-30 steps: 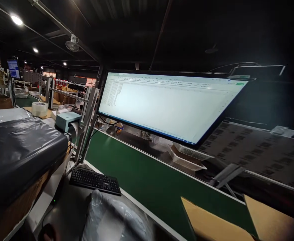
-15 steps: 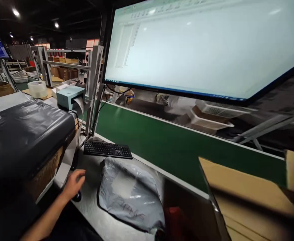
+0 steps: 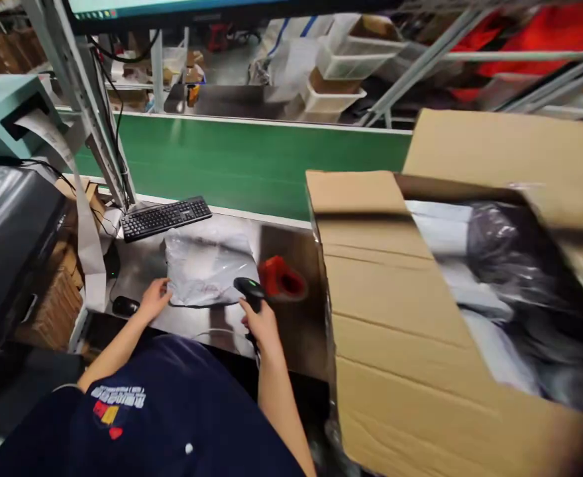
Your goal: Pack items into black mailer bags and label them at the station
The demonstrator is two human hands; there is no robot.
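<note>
A grey plastic mailer bag (image 3: 207, 265) lies flat on the metal worktop. My left hand (image 3: 155, 299) is at its left edge, fingers apart, the fingertips touching or just beside the plastic. My right hand (image 3: 262, 321) is wrapped round the handle of a black barcode scanner (image 3: 250, 287), with a green light on its top. The scanner's head hangs over the bag's lower right corner. Left of my left hand sits a black computer mouse (image 3: 125, 305). Behind the bag lies a black keyboard (image 3: 167, 217).
A large open cardboard box (image 3: 395, 318) with wrapped parcels inside stands at right. A red object (image 3: 281, 277), probably a tape dispenser, is beside the bag. Behind runs a green conveyor belt (image 3: 222, 149). At left are a label printer (image 3: 13, 116) and a black-wrapped box (image 3: 8, 245).
The view has swung down and to the right. My left hand has moved from beside the mouse to the mailer bag's edge. My right hand with the scanner has come into view.
</note>
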